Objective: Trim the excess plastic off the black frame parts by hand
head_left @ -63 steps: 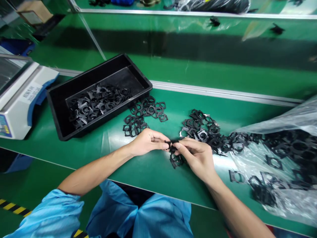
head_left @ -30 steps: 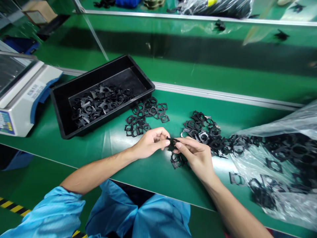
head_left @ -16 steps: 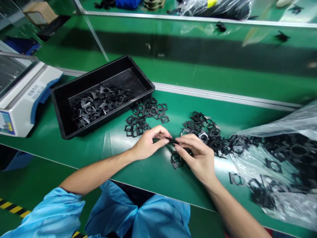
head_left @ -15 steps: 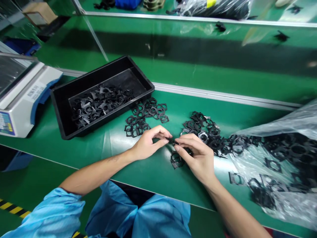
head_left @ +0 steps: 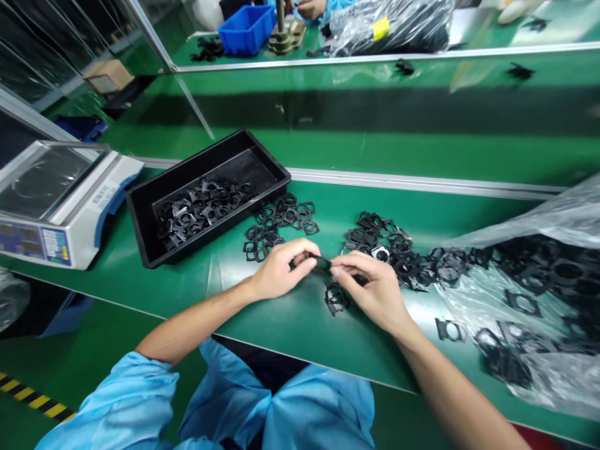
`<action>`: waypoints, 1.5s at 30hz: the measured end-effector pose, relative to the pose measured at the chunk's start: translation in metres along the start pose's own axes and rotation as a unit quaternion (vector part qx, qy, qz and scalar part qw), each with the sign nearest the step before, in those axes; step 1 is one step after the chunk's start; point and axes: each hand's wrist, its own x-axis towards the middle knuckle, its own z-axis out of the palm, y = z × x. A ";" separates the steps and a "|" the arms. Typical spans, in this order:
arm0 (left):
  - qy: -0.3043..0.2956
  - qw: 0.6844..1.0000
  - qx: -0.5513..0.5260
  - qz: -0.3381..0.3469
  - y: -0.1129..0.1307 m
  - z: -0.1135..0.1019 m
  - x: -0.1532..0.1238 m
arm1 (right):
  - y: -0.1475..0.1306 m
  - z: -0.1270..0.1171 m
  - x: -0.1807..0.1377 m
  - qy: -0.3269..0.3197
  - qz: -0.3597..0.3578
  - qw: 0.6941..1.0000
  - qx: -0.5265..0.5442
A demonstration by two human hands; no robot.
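Note:
My left hand (head_left: 281,270) and my right hand (head_left: 370,289) meet over the green bench, both pinching one small black plastic frame part (head_left: 323,262) between fingertips. A few more black parts (head_left: 335,297) lie under my right hand. Left of my hands is a flat group of black frame parts (head_left: 276,225); to the right, a loose heap of the same parts (head_left: 389,247) spills from a clear plastic bag (head_left: 539,294). A black tray (head_left: 154,247) holding several parts stands at the left.
A white and blue weighing scale (head_left: 60,200) sits at the far left. A metal rail (head_left: 422,183) borders the bench behind the parts. Beyond it are a blue bin (head_left: 244,28), another bagged heap (head_left: 389,25) and another person's hands (head_left: 312,7).
My hands stay pinched together on the same part, only the fingers shifting. The camera has tilted up, so the far bench, blue bin and another person's hands have come into view.

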 end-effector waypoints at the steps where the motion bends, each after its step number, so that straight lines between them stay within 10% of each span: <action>1: 0.023 0.999 0.034 0.017 0.001 -0.011 0.002 | 0.000 -0.004 0.002 -0.002 -0.026 0.998 -0.051; 7: 0.266 0.936 0.231 0.002 -0.031 -0.115 0.018 | 0.008 -0.021 0.005 -0.065 -0.081 0.933 -0.346; 12: 0.247 0.885 0.391 -0.054 -0.062 -0.158 0.016 | 0.013 -0.017 0.003 -0.102 -0.108 0.899 -0.411; 16: 0.235 0.874 0.423 0.041 -0.049 -0.125 0.013 | 0.016 -0.013 0.004 -0.080 -0.115 0.914 -0.381; 20: 0.059 0.918 0.376 0.111 -0.033 -0.076 0.022 | 0.015 -0.011 0.005 -0.042 -0.103 0.941 -0.319; 28: -0.068 0.914 0.387 0.105 -0.032 -0.021 0.057 | 0.009 -0.008 0.006 0.003 -0.066 0.984 -0.164; 35: -0.080 0.912 0.375 0.148 -0.035 -0.009 0.035 | 0.005 0.008 -0.015 -0.047 0.105 0.993 0.020; 45: -0.094 0.918 0.344 0.175 -0.055 -0.021 0.008 | 0.009 0.018 -0.020 -0.040 0.156 0.975 0.152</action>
